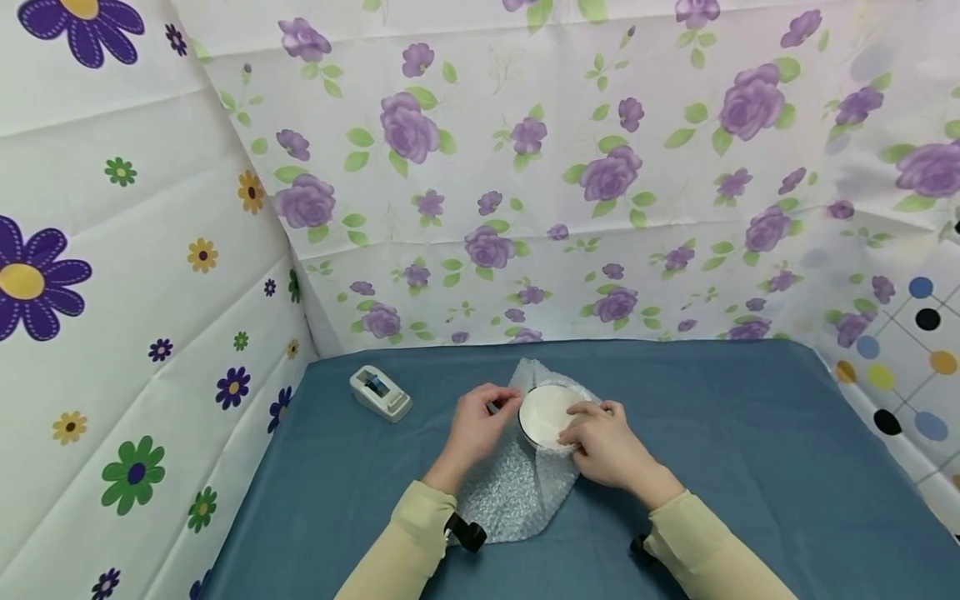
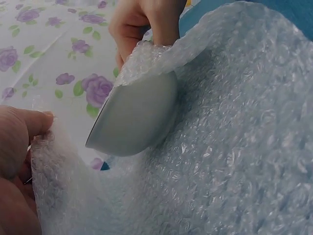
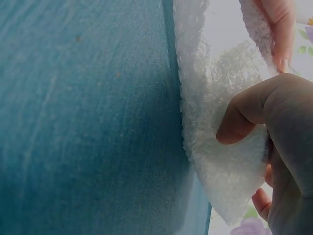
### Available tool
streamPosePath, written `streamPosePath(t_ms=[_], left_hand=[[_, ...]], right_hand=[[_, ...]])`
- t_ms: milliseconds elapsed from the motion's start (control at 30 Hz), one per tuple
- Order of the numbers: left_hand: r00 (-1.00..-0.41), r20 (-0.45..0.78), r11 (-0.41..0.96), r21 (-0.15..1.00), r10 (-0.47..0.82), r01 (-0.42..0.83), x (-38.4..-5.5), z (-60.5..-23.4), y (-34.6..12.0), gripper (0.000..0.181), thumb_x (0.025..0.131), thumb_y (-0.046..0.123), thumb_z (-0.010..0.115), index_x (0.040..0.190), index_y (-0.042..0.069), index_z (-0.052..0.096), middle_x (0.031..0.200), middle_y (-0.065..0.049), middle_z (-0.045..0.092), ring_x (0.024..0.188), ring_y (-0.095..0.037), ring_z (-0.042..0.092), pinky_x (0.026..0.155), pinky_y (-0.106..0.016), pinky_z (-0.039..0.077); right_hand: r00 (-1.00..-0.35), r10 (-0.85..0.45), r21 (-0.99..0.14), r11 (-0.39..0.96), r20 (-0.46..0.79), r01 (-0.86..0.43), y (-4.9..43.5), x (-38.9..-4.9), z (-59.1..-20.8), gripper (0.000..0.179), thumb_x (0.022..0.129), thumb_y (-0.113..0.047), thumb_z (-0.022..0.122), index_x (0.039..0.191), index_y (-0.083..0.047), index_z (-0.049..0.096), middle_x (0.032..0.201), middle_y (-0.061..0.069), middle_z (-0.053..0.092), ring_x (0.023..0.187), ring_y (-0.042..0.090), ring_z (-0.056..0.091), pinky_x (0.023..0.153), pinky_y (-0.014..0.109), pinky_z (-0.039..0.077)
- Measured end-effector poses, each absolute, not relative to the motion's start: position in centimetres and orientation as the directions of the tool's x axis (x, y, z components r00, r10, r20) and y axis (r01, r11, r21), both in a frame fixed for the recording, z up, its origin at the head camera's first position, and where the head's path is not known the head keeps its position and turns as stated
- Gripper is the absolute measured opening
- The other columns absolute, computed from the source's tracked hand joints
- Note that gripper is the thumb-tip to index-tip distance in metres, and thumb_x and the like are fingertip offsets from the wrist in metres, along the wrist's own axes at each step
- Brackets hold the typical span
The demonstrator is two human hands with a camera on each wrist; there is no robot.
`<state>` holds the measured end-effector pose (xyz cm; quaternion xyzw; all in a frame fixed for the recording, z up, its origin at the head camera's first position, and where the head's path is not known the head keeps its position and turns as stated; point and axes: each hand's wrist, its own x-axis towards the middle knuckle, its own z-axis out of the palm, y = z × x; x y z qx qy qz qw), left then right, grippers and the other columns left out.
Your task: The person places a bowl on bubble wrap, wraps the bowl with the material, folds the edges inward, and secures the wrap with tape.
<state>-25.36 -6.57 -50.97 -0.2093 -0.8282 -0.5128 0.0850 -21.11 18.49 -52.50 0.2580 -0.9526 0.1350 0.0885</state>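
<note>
A white bowl (image 1: 542,412) with a thin dark rim lies on a sheet of bubble wrap (image 1: 501,492); in the left wrist view the bowl (image 2: 134,117) shows its pale outer side. My left hand (image 1: 480,425) pinches an edge of the wrap just left of the bowl. With my right hand (image 1: 609,446) I hold a flap of wrap folded over the bowl's right rim, fingers reaching inside. The right wrist view shows that thumb (image 3: 239,117) pressing on the outside of the wrap. Bubble wrap hides part of the bowl's right side.
A white tape dispenser (image 1: 381,393) sits at the back left of the table. Blue-grey cloth (image 1: 720,450) covers the tabletop. Flower-patterned sheets (image 1: 487,208) hang behind and on the left, and a dotted one (image 1: 915,367) on the right.
</note>
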Motion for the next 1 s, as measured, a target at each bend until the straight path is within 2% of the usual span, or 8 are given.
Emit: streamPosePath(t_ms=[233, 467, 733, 1000], left_hand=[[-0.89, 0.349, 0.399, 0.801, 0.292, 0.445, -25.1, -51.2, -6.1, 0.02, 0.105, 0.02, 0.073, 0.117, 0.009, 0.084, 0.098, 0.001, 0.075, 0.077, -0.009, 0.061, 0.067, -0.026, 0.052], [-0.894, 0.318, 0.428, 0.793, 0.315, 0.433, -24.7, -51.4, -5.6, 0.021, 0.102, 0.025, 0.077, 0.119, 0.015, 0.084, 0.098, 0.004, 0.077, 0.085, -0.012, 0.063, 0.071, -0.028, 0.053], [-0.91, 0.279, 0.451, 0.799, 0.306, 0.397, -24.4, -52.1, -5.2, 0.016, 0.1, 0.025, 0.08, 0.112, 0.017, 0.087, 0.104, 0.005, 0.078, 0.09, -0.011, 0.064, 0.074, -0.028, 0.052], [-0.861, 0.355, 0.465, 0.731, 0.365, 0.499, -24.6, -52.3, -5.0, 0.014, 0.1, 0.022, 0.08, 0.109, 0.014, 0.087, 0.096, 0.006, 0.079, 0.087, -0.017, 0.062, 0.073, -0.03, 0.05]], right_hand=[[-0.848, -0.47, -0.21, 0.828, 0.244, -0.519, 18.5, -21.0, -52.8, 0.027, 0.09, -0.001, 0.072, 0.099, -0.022, 0.087, 0.109, -0.008, 0.08, 0.135, 0.026, 0.057, 0.104, 0.068, 0.033], [-0.836, -0.479, -0.207, 0.819, 0.269, -0.535, 18.6, -21.1, -52.9, 0.027, 0.088, 0.0, 0.074, 0.098, -0.022, 0.087, 0.106, -0.008, 0.08, 0.133, 0.026, 0.057, 0.103, 0.067, 0.033], [-0.836, -0.48, -0.208, 0.818, 0.265, -0.536, 18.7, -21.1, -53.1, 0.026, 0.089, -0.001, 0.075, 0.099, -0.022, 0.087, 0.107, -0.008, 0.079, 0.134, 0.026, 0.057, 0.103, 0.067, 0.033], [-0.836, -0.484, -0.199, 0.82, 0.258, -0.536, 18.6, -21.2, -52.9, 0.027, 0.09, 0.0, 0.073, 0.099, -0.021, 0.087, 0.109, -0.006, 0.079, 0.135, 0.026, 0.056, 0.102, 0.068, 0.034]])
